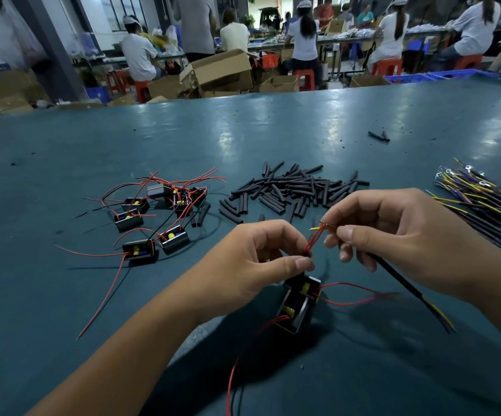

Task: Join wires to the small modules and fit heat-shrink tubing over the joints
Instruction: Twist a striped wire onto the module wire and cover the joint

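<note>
Two small black modules [298, 301] hang and rest just under your left hand [261, 259], near the front of the teal surface [63, 145]. Your left thumb and forefinger are pinched together on a pair of thin red leads [313, 240] that rise from those modules. Your right hand [393, 232] meets them from the other side, its fingers clamped on a yellow-tipped wire [315, 228] with bare strands at its end, right against the red leads. A black sleeved cable [399, 279] runs down from under that hand toward you. More red leads [348, 301] trail off the modules to the right. Beyond your hands lies a loose heap of black heat-shrink tubes [291, 189]. To the left sits a cluster of further modules [153, 223] with red and black leads. At the right edge lies a bundle of yellow-and-dark wires with ring terminals [483, 202].
</note>
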The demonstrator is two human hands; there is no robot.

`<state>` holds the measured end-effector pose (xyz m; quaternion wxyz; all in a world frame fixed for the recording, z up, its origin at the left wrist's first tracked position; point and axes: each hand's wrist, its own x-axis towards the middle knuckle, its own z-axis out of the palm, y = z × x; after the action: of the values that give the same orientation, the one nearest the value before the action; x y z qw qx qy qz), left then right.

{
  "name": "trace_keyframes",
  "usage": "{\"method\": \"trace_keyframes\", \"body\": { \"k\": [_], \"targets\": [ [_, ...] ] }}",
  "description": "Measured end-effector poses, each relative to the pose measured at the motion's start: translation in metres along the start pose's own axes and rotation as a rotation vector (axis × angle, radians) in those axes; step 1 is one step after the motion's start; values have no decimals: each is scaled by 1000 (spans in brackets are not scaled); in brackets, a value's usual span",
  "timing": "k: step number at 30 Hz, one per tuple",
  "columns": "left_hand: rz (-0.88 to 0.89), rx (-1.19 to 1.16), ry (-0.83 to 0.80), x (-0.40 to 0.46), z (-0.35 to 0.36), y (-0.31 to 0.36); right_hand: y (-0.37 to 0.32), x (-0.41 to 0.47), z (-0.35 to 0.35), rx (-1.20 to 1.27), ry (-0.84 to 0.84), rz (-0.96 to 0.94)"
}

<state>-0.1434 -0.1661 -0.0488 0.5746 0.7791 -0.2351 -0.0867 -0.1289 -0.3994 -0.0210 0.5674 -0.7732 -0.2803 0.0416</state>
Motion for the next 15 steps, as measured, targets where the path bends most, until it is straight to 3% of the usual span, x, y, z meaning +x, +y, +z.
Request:
{"method": "trace_keyframes", "body": {
  "k": [10, 15],
  "targets": [
    [27, 63, -18, -3, -14, 0, 0, -2, 3, -23, 10, 21],
    [-101, 34, 317, -3, -32, 1, -1, -2, 4, -15, -17, 29]
  ]
}}
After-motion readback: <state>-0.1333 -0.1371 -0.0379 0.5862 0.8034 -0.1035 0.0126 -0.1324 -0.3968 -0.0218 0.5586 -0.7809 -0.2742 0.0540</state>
